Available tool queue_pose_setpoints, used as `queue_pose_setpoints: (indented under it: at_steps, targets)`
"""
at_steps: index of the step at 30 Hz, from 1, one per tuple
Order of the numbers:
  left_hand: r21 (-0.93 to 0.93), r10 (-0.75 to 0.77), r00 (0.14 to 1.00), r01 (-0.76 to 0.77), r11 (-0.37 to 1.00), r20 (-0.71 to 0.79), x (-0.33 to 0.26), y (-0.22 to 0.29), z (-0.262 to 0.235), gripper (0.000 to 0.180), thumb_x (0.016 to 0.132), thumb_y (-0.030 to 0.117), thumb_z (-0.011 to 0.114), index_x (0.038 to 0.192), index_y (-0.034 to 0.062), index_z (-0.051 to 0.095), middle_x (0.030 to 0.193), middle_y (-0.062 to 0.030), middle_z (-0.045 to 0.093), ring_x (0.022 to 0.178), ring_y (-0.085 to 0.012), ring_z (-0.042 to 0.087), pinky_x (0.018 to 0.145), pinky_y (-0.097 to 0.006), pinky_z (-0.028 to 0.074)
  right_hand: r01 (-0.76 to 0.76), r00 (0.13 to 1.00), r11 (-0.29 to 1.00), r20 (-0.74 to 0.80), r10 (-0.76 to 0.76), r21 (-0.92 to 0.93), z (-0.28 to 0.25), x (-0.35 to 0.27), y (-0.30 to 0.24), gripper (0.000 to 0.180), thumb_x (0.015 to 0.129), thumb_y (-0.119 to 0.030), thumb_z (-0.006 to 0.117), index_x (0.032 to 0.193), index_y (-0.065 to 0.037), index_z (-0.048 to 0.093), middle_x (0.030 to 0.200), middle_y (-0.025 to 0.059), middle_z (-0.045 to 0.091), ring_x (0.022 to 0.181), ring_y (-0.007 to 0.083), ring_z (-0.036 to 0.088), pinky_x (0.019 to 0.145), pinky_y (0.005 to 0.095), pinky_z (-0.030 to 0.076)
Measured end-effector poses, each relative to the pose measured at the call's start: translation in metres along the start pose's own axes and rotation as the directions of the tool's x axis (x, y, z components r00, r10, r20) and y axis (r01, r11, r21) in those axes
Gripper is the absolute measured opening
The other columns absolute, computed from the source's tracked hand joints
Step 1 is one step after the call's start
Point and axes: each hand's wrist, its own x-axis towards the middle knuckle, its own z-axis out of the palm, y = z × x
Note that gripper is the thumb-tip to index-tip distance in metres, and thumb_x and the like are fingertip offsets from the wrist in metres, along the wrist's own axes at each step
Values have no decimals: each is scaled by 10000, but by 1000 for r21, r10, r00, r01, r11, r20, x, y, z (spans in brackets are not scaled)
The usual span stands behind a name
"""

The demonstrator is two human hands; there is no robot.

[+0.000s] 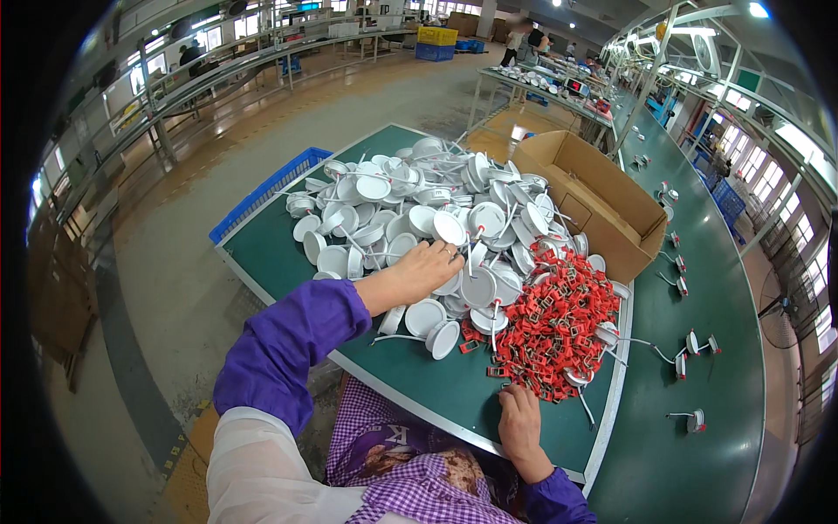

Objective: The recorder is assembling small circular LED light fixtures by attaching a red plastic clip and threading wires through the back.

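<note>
My left hand (422, 269) reaches over a heap of white round lamps (374, 187) with short white cords. Its fingers are apart and slightly bent, the fingertips touching the lamps in the middle of the heap. My right hand (521, 426) is low over the green tabletop (419, 375), at the near edge of a pile of small red clips (559, 314). Its thumb and fingers are pinched together; what they hold, if anything, is too small to make out. A few lamps with red clips on them lie at the right side of the clip pile.
An open cardboard box (602, 196) stands at the table's far right corner. A blue crate (271, 192) sits against the left edge. Along the right runs a green conveyor belt (698, 384) carrying several lamps with red clips. Other people (522, 44) are far off at another bench.
</note>
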Motion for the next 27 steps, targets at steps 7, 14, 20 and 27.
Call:
queue_pose_setpoints:
  at_steps: [7, 14, 20, 27]
  targets:
    - [-462, -198, 980, 180, 868, 10, 2, -22, -24, 810, 589, 101, 775, 1308, -33, 426, 1190, -218, 552, 1107, -335, 575, 871, -405, 513, -54, 996, 995, -69, 61, 86, 2, 3, 10, 112, 792, -2, 608, 903, -12, 601, 1022, 137, 612, 948, 314, 578, 830, 399, 473]
    - [-898, -422, 888, 327, 295, 185, 15, -48, -58, 900, 649, 193, 849, 1367, -41, 361, 1232, -190, 550, 1049, -233, 609, 857, -327, 517, -14, 999, 993, -37, 18, 117, 4, 8, 12, 186, 768, 1, 659, 950, -4, 617, 1004, 134, 616, 921, 317, 577, 786, 399, 487]
    - [-978, -428, 897, 177, 112, 114, 15, -43, -90, 832, 698, 95, 809, 1385, -13, 354, 1254, -153, 529, 1058, -228, 610, 864, -330, 517, 0, 992, 993, 127, -15, 115, -3, 18, 11, 254, 761, -21, 682, 1011, 3, 643, 1005, 128, 620, 908, 311, 578, 784, 393, 491]
    - [-453, -341, 940, -301, -839, 8, -33, 20, -74, 645, 821, 52, 603, 1418, 42, 360, 1355, -166, 503, 1255, -359, 510, 961, -459, 479, 10, 1000, 987, -26, -6, 160, 17, 20, 9, 174, 732, -35, 702, 901, -22, 664, 948, 111, 617, 877, 306, 573, 745, 394, 474]
